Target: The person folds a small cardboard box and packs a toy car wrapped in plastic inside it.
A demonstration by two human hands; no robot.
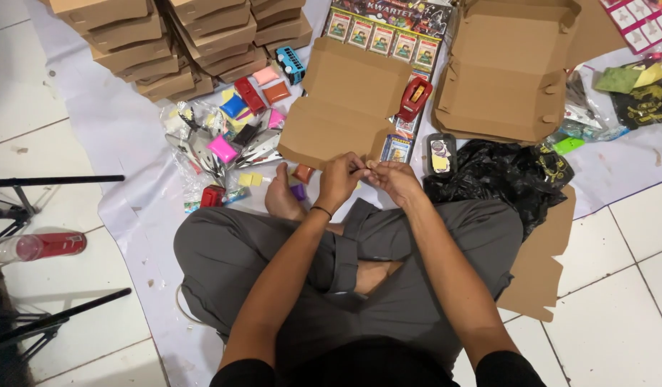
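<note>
Here, a person sits cross-legged on a white sheet (123, 136) over a tiled floor, the left hand (339, 180) and right hand (397, 179) meeting above the knees, fingertips of both pinching a small tan piece (372, 164) held between them. Just beyond the hands lies a flat unfolded cardboard box (341, 100), with a red tape dispenser (415, 97) beside it. Small coloured toy vehicles (248, 107) are scattered to the left, below stacked cardboard boxes (180, 43).
</note>
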